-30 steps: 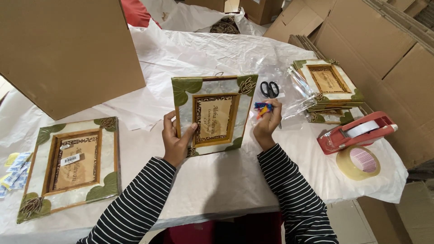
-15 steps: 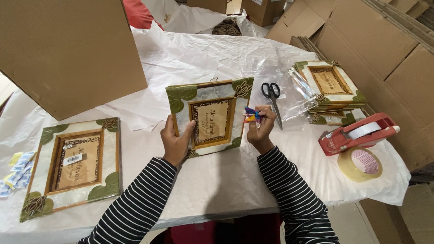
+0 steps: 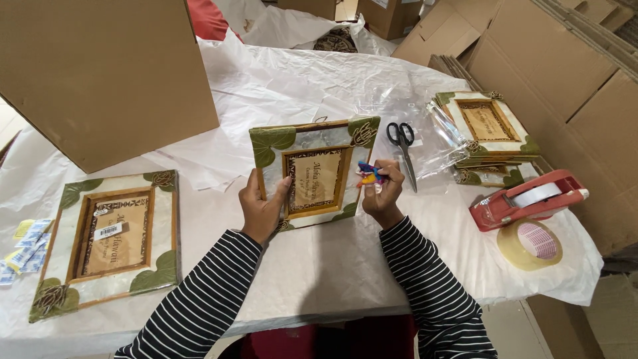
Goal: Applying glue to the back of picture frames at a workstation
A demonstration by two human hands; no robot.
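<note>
A picture frame [image 3: 312, 174] with green leaf corners and a brown inner border stands tilted up on the white-papered table [image 3: 332, 266]. My left hand [image 3: 260, 207] grips its lower left edge, thumb on the front. My right hand [image 3: 381, 193] is at the frame's right edge, fingers closed on a small colourful object [image 3: 367, 174] in blue, red and yellow; what it is cannot be told.
A second frame [image 3: 109, 239] lies flat at left, with small packets [image 3: 25, 249] beside it. Black scissors [image 3: 403, 147] lie right of my hands. A stack of frames [image 3: 488, 133], a red tape dispenser [image 3: 525, 198] and a tape roll [image 3: 530, 244] sit at right. A large cardboard box [image 3: 100, 73] stands behind.
The frame has tilted and shifted slightly left and nearer me. My right hand with the colourful object has moved from above the frame's right edge down to beside it.
</note>
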